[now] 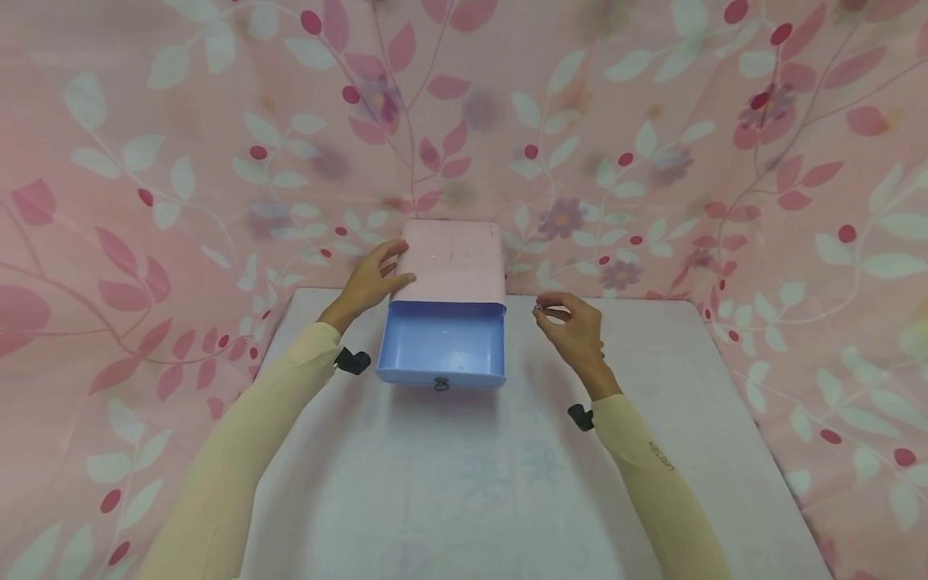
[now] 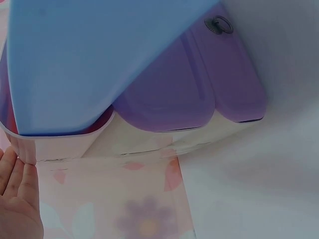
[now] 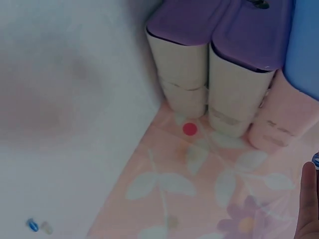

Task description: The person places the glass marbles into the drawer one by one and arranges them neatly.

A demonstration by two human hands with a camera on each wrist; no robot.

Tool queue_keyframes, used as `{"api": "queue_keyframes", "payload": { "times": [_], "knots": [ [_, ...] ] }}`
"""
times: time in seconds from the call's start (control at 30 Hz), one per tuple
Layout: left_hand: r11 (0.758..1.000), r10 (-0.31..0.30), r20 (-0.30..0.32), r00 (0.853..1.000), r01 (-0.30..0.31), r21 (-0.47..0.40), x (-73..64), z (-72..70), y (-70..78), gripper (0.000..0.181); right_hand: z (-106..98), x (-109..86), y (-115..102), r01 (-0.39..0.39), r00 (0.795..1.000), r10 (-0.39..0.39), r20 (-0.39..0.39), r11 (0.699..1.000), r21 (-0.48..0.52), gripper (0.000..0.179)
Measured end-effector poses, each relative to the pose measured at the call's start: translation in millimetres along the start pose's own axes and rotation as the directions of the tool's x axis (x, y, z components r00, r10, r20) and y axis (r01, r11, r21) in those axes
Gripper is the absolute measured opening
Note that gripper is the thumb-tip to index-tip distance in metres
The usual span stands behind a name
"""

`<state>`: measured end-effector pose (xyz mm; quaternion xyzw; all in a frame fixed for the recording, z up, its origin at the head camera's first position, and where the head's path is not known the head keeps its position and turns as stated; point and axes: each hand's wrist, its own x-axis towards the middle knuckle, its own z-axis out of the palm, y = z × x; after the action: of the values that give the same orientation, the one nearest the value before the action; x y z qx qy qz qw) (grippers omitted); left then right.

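Nearest are the person's two cream sleeves (image 1: 242, 447), reaching over the white table (image 1: 449, 515), with a small black wrist camera (image 1: 580, 416) below each hand.

Beyond them the blue drawer (image 1: 444, 334) juts toward the near side, its ring pull (image 1: 441, 385) hanging at the front; no object shows inside. Beneath it the wrist views show two purple drawers (image 2: 167, 92), both pushed in.

To the right of the blue drawer, the right hand (image 1: 573, 326) pinches a small marble (image 1: 538, 308), blue where the right wrist view catches it. Its fingers are narrow around it, apart from the drawer. On the table to the right of the unit lie a blue marble-like piece (image 3: 32, 225) and a pale one (image 3: 47, 227), side by side.

Slightly farther, the left hand (image 1: 368, 280) rests against the left side of the pink casing (image 1: 453, 262), fingers extended, thumb apart.

Farthest hangs the flowered pink curtain (image 1: 464, 105).

The step in hand seems to be bringing the marble to the drawer while the left hand steadies the unit. The next move would call for shifting left over the drawer and loosening the pinch.
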<state>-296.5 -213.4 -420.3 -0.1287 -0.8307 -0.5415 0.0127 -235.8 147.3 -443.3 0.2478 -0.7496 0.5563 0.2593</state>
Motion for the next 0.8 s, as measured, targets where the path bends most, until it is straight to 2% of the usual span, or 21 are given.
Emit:
{"api": "queue_keyframes", "payload": {
  "times": [0.13, 0.23, 0.57, 0.8],
  "knots": [
    [1.000, 0.009, 0.017, 1.000, -0.008, -0.022, -8.0, -1.0, 18.3, 0.071, 7.8, 6.0, -13.4, 0.057, 0.998, -0.058, 0.013, 0.998, 0.036, 0.022],
    [1.000, 0.019, 0.022, 1.000, -0.019, -0.021, -9.9, -1.6, 22.5, 0.071, 14.7, 8.6, -21.7, 0.064, 0.997, -0.067, 0.035, 0.995, 0.077, 0.022],
    [1.000, 0.005, 0.016, 1.000, -0.005, -0.012, -9.9, -1.1, 19.5, 0.071, 41.8, 8.1, -39.7, 0.040, 0.988, -0.060, 0.142, 0.989, 0.143, 0.025],
    [0.999, 0.020, 0.019, 1.000, -0.019, -0.028, -10.3, -1.8, 20.7, 0.070, 59.3, 7.9, -46.3, 0.039, 0.969, -0.076, 0.235, 0.987, 0.158, 0.026]
  ]
}}
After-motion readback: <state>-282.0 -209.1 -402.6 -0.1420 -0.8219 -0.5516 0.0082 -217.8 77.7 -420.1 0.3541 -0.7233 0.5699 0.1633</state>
